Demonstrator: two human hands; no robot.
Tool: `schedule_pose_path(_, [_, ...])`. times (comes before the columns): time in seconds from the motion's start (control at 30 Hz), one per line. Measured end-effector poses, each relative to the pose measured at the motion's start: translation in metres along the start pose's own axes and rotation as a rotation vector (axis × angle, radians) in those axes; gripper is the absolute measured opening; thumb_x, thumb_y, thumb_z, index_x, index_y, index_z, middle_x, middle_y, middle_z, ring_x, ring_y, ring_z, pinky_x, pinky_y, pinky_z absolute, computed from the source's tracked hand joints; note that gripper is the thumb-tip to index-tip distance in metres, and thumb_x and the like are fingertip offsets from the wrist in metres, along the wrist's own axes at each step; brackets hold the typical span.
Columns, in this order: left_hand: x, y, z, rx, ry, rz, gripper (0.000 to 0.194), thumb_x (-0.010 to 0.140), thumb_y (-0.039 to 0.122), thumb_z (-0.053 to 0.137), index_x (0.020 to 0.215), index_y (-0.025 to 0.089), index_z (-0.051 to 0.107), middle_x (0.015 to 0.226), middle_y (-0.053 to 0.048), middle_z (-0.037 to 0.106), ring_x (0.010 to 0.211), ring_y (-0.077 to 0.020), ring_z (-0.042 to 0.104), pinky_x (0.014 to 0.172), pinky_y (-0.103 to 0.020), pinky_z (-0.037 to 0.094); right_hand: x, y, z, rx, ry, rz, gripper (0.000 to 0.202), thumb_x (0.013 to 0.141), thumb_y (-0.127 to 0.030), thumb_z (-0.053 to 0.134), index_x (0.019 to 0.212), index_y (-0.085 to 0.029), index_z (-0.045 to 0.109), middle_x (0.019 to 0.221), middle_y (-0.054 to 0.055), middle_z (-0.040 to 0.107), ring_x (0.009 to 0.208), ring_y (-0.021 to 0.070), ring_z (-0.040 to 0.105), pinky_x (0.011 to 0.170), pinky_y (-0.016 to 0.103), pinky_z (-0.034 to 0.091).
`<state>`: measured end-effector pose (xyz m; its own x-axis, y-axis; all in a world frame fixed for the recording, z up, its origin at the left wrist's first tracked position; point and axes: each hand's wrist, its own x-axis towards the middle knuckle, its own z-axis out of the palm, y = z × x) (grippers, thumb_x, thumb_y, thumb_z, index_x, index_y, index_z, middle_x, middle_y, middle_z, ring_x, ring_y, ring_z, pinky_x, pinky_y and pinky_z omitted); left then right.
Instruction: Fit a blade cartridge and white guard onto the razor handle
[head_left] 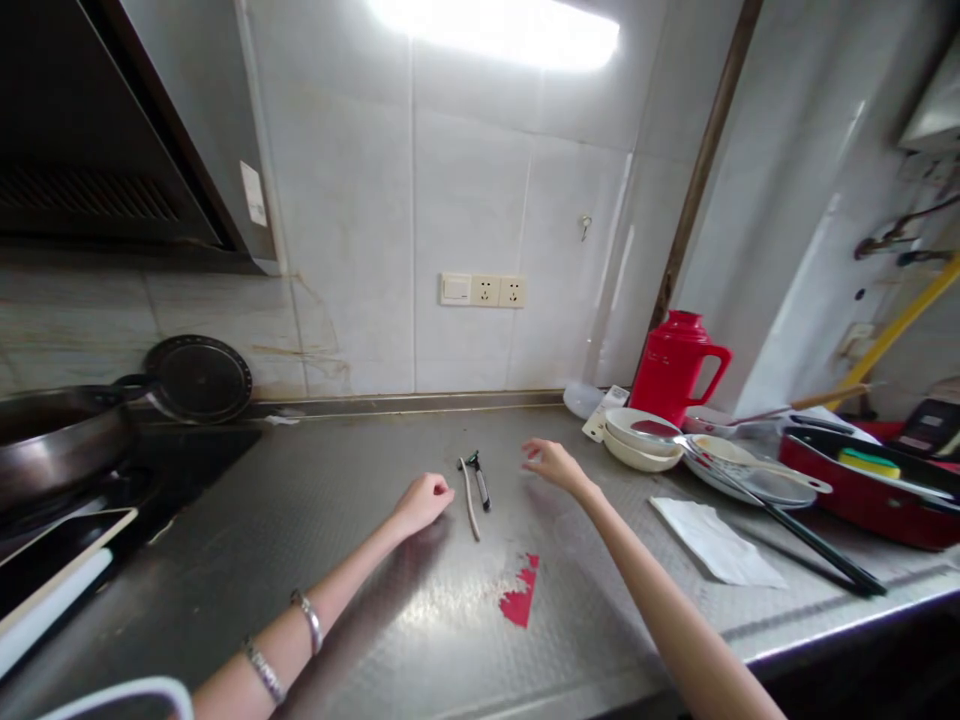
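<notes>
While our right hand was loosely spread and our left hand curled, grip unclear, a careless sweep risked knocking the razor-like tool toward the front edge of the counter.

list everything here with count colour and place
razor-like tool: 1, black-silver, centre
strip: 1, beige, beside tool
patch: 1, red, front
napkin: 1, white, right
ladle: 1, steel-black, right
stacked bowls: 2+, cream, right
thermos: 1, red, right rear
pan: 1, red, right
sponge: 1, yellow-green, at pan
pipe: 1, yellow, far right
pot: 1, grey, left
disc: 1, black, left wall
hood: 1, dark, upper left
socket panel: 1, cream, wall
light: 1, white, top
rest: too cluttered to count
bracelets: 2, silver, left forearm
left hand: 1, bare, beside strip
right hand: 1, bare, beside tool
</notes>
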<state>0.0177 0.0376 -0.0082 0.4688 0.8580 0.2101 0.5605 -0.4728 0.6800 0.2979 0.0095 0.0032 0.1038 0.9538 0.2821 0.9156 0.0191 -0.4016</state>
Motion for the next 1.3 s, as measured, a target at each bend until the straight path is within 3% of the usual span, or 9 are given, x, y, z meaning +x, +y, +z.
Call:
schedule_pose_path(0.1, [0.000, -0.001, -0.003, 0.014, 0.015, -0.017, 0.021, 0.071, 0.026, 0.049, 0.058, 0.014, 0.061, 0.057, -0.002, 0.061, 0.058, -0.0136, 0.052, 0.055, -0.022, 0.032, -0.005, -0.045, 0.012, -0.046, -0.132, 0.023, 0.024, 0.072, -0.038, 0.058, 0.084, -0.020, 0.068, 0.076, 0.004, 0.069, 0.073, 0.0159, 0.063, 0.066, 0.023, 0.044])
schedule_pose_path(0.17, [-0.001, -0.003, -0.003, 0.054, -0.001, -0.037, 0.023, 0.072, 0.026, 0.047, 0.060, 0.013, 0.062, 0.058, -0.002, 0.061, 0.058, -0.0135, 0.053, 0.055, -0.022, 0.032, -0.007, -0.069, 0.020, -0.088, -0.268, 0.074, 0.028, 0.075, -0.040, 0.053, 0.075, -0.017, 0.069, 0.065, 0.005, 0.068, 0.069, 0.0150, 0.064, 0.063, 0.021, 0.044])
schedule_pose_path(0.27, [-0.003, -0.005, -0.001, 0.131, -0.043, -0.068, 0.025, 0.075, 0.027, 0.045, 0.064, 0.012, 0.063, 0.061, -0.004, 0.063, 0.058, -0.0138, 0.055, 0.054, -0.022, 0.033, -0.006, -0.089, 0.031, -0.174, -0.361, 0.143, 0.032, 0.076, -0.039, 0.050, 0.070, -0.015, 0.069, 0.066, 0.008, 0.069, 0.070, 0.0166, 0.065, 0.063, 0.020, 0.045])
schedule_pose_path(0.37, [-0.006, -0.002, 0.005, 0.216, -0.101, -0.081, 0.026, 0.075, 0.031, 0.045, 0.067, 0.014, 0.063, 0.067, -0.006, 0.066, 0.064, -0.0155, 0.058, 0.056, -0.023, 0.035, -0.003, -0.096, 0.037, -0.220, -0.352, 0.155, 0.026, 0.072, -0.034, 0.052, 0.075, -0.015, 0.070, 0.074, 0.011, 0.071, 0.076, 0.0209, 0.066, 0.064, 0.024, 0.047])
schedule_pose_path(0.57, [-0.010, 0.020, 0.020, 0.412, -0.150, -0.129, 0.031, 0.077, 0.040, 0.044, 0.073, 0.017, 0.065, 0.082, -0.010, 0.068, 0.077, -0.0222, 0.063, 0.060, -0.027, 0.040, -0.004, -0.094, 0.042, -0.262, -0.293, 0.134, 0.035, 0.073, -0.034, 0.048, 0.094, -0.015, 0.067, 0.098, 0.016, 0.067, 0.091, 0.0268, 0.063, 0.068, 0.030, 0.048])
schedule_pose_path(0.8, [-0.009, 0.045, 0.030, 0.548, -0.146, -0.131, 0.033, 0.079, 0.035, 0.041, 0.088, 0.015, 0.066, 0.093, -0.015, 0.067, 0.088, -0.0264, 0.063, 0.069, -0.033, 0.046, -0.013, -0.066, 0.026, -0.297, -0.213, 0.184, 0.038, 0.079, -0.034, 0.039, 0.095, -0.013, 0.066, 0.101, 0.017, 0.065, 0.094, 0.0248, 0.062, 0.070, 0.027, 0.045])
schedule_pose_path(1.07, [-0.004, 0.045, 0.036, 0.573, -0.141, -0.148, 0.030, 0.077, 0.031, 0.043, 0.088, 0.015, 0.067, 0.094, -0.015, 0.067, 0.088, -0.0265, 0.063, 0.069, -0.032, 0.047, -0.021, -0.030, 0.004, -0.312, -0.207, 0.241, 0.029, 0.076, -0.033, 0.047, 0.087, -0.016, 0.067, 0.094, 0.014, 0.067, 0.086, 0.0251, 0.063, 0.065, 0.028, 0.045])
schedule_pose_path(1.3, [-0.005, 0.043, 0.035, 0.563, -0.073, -0.152, 0.032, 0.080, 0.030, 0.039, 0.088, 0.014, 0.066, 0.092, -0.015, 0.068, 0.087, -0.0254, 0.063, 0.068, -0.031, 0.045, -0.026, -0.040, 0.005, -0.191, -0.073, 0.224, 0.028, 0.079, -0.035, 0.046, 0.077, -0.015, 0.066, 0.090, 0.014, 0.067, 0.086, 0.0246, 0.062, 0.066, 0.027, 0.042])
